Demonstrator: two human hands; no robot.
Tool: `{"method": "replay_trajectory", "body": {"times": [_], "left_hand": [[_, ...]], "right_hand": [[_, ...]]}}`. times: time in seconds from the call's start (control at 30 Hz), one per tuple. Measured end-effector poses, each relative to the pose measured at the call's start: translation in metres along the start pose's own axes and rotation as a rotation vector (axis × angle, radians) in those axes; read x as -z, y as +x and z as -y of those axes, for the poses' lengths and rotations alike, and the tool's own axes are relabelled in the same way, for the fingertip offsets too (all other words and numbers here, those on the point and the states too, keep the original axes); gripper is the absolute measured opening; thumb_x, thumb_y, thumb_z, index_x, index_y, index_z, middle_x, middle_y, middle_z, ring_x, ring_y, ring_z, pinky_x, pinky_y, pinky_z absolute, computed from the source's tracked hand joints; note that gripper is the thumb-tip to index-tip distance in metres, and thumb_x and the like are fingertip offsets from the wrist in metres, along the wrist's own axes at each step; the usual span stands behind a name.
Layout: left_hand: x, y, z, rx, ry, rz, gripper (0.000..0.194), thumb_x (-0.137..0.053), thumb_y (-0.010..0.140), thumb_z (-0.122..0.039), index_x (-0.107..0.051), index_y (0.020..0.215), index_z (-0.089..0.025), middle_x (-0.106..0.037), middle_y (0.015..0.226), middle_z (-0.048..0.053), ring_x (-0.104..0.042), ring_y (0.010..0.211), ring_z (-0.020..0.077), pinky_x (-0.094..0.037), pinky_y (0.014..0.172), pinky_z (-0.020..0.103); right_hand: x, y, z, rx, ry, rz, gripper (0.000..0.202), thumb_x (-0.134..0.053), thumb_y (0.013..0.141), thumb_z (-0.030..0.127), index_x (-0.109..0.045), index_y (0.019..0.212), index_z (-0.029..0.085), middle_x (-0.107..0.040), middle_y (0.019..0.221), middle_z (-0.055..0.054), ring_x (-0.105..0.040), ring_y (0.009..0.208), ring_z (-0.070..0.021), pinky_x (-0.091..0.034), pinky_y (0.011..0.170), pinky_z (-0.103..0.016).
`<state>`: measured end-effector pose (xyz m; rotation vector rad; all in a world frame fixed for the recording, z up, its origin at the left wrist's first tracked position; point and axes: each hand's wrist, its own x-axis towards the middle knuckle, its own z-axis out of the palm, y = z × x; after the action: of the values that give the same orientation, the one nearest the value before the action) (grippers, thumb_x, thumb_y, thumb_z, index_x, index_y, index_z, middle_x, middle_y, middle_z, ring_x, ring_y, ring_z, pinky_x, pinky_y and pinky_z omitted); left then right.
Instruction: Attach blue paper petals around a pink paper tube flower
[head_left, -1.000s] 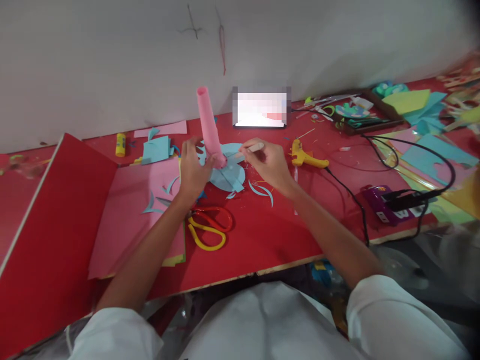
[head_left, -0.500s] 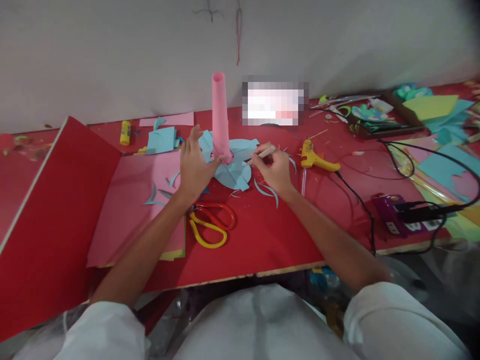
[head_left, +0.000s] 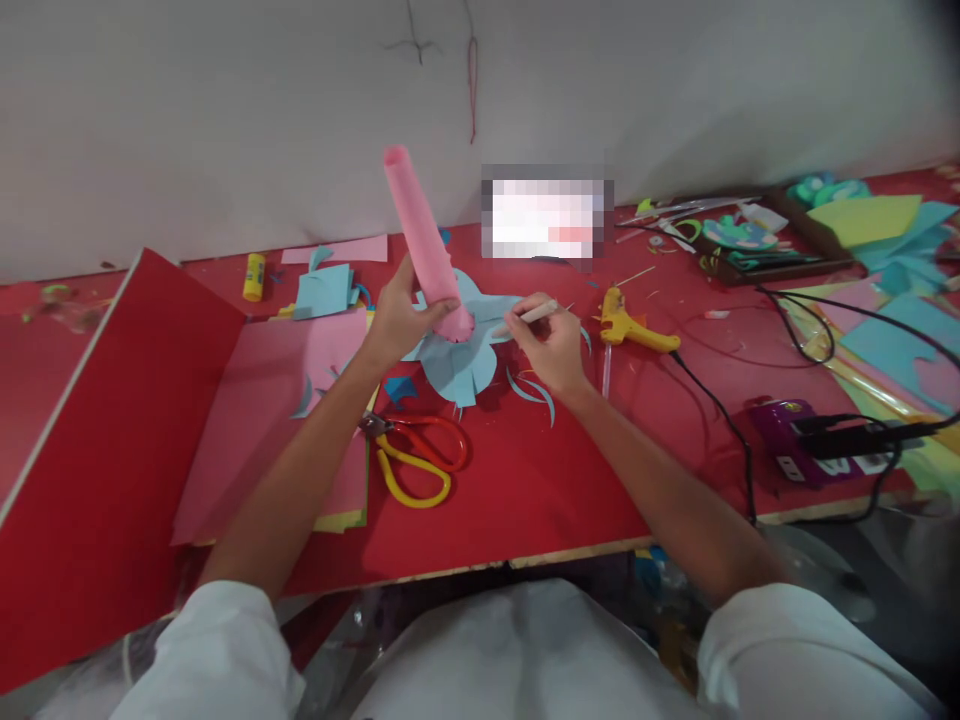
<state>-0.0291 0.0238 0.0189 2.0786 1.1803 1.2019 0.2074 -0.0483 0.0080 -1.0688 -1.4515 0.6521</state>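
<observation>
My left hand [head_left: 405, 315] grips a pink paper tube [head_left: 421, 225] near its lower end, thumb across the front. The tube leans to the left, its cut base over a light blue paper flower [head_left: 457, 370] with rounded petals. My right hand [head_left: 551, 340] pinches a slim whitish stick, perhaps a pen [head_left: 536, 312], its tip pointing left at the flower's right petal. Scissors [head_left: 416, 455] with one red and one yellow handle lie nearer me. Thin curved blue paper strips [head_left: 532, 388] are beside my right hand.
To the right lies a yellow glue gun [head_left: 630, 325] with a black cord, near a purple box [head_left: 791, 440]. Pink paper sheets [head_left: 255, 410] and a raised red board [head_left: 97, 450] are left. A glue stick [head_left: 254, 278] and dark tray [head_left: 832, 255] stand farther back.
My left hand has closed round the tube. The tube has gone from upright to leaning left, and the flower appears turned. My right hand stays nearly in place with the stick.
</observation>
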Motion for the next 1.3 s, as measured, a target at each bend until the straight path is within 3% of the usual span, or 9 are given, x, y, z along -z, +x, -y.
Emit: {"method": "replay_trajectory", "body": {"times": [0.1,0.2,0.3,0.4,0.57,0.67,0.83,1.0,1.3], "left_hand": [[-0.008,-0.01,-0.008,-0.012,0.049,0.041,0.075,-0.078,0.087,-0.056,-0.048,0.148,-0.024,-0.065,0.14,0.012,-0.067,0.125,0.0264,-0.056,0.106,0.04],[-0.009,-0.029,-0.021,0.001,0.172,-0.096,0.077,-0.077,0.089,-0.057,-0.044,0.152,-0.025,-0.058,0.15,0.015,-0.06,0.135,0.0271,-0.054,0.108,0.04],[0.0,-0.053,-0.031,0.05,0.274,-0.205,0.054,-0.068,0.097,-0.052,-0.055,0.14,-0.023,-0.068,0.13,0.012,-0.068,0.112,0.0224,-0.057,0.095,0.036],[0.009,-0.075,-0.036,0.035,0.347,0.084,0.021,-0.062,0.101,-0.038,-0.069,0.112,-0.021,-0.075,0.1,0.005,-0.07,0.088,0.0182,-0.054,0.083,0.031],[0.01,-0.089,-0.044,-0.094,0.61,0.443,0.019,-0.058,0.103,-0.027,-0.076,0.105,-0.021,-0.076,0.097,0.006,-0.07,0.088,0.022,-0.049,0.082,0.035],[0.009,-0.091,-0.047,-0.148,0.689,0.459,0.022,-0.056,0.105,-0.027,-0.076,0.108,-0.021,-0.075,0.098,0.006,-0.069,0.086,0.0216,-0.047,0.079,0.035],[0.01,-0.098,-0.047,-0.232,0.819,0.414,0.025,-0.051,0.105,-0.018,-0.075,0.112,-0.019,-0.075,0.096,0.006,-0.069,0.081,0.0215,-0.049,0.075,0.036],[0.01,-0.101,-0.048,-0.268,0.872,0.424,0.034,-0.053,0.099,-0.009,-0.071,0.126,-0.02,-0.074,0.1,0.006,-0.07,0.084,0.0219,-0.051,0.072,0.034],[0.009,-0.1,-0.048,-0.252,0.868,0.431,0.036,-0.052,0.098,-0.009,-0.072,0.126,-0.019,-0.07,0.097,0.008,-0.067,0.089,0.0239,-0.052,0.075,0.035]], "right_hand": [[0.002,-0.001,0.005,-0.012,-0.038,-0.014,0.032,-0.067,0.095,0.055,-0.064,0.084,0.025,-0.063,0.074,0.0,-0.054,0.061,-0.0154,-0.043,0.058,-0.034],[0.001,-0.002,0.011,-0.021,-0.031,-0.023,0.036,-0.066,0.095,0.059,-0.066,0.083,0.024,-0.065,0.075,-0.002,-0.054,0.063,-0.0156,-0.044,0.059,-0.034],[-0.008,-0.005,0.013,-0.139,0.092,0.087,0.042,-0.064,0.095,0.063,-0.068,0.086,0.023,-0.065,0.072,-0.001,-0.057,0.062,-0.0154,-0.048,0.059,-0.032],[-0.02,-0.012,0.011,-0.254,0.171,0.243,0.043,-0.064,0.094,0.064,-0.069,0.091,0.022,-0.067,0.073,-0.002,-0.063,0.064,-0.0159,-0.052,0.061,-0.031],[-0.028,-0.017,0.006,-0.159,0.036,0.305,0.022,-0.068,0.091,0.043,-0.064,0.084,0.022,-0.065,0.075,0.0,-0.059,0.067,-0.0153,-0.048,0.065,-0.031],[-0.027,-0.014,0.002,-0.138,-0.018,0.304,0.019,-0.068,0.09,0.039,-0.062,0.082,0.022,-0.061,0.069,0.002,-0.053,0.062,-0.0141,-0.043,0.061,-0.03],[-0.026,-0.013,-0.001,-0.14,0.055,0.354,0.029,-0.06,0.097,0.048,-0.073,0.094,0.022,-0.075,0.093,-0.005,-0.066,0.077,-0.0178,-0.049,0.064,-0.031],[-0.026,-0.015,0.003,-0.079,0.025,0.353,0.026,-0.064,0.095,0.045,-0.077,0.098,0.023,-0.08,0.099,-0.007,-0.069,0.082,-0.0205,-0.051,0.072,-0.035],[-0.024,-0.018,-0.002,-0.136,-0.048,0.329,0.022,-0.067,0.092,0.046,-0.065,0.093,0.024,-0.071,0.077,-0.001,-0.058,0.065,-0.0161,-0.043,0.061,-0.031]]}}
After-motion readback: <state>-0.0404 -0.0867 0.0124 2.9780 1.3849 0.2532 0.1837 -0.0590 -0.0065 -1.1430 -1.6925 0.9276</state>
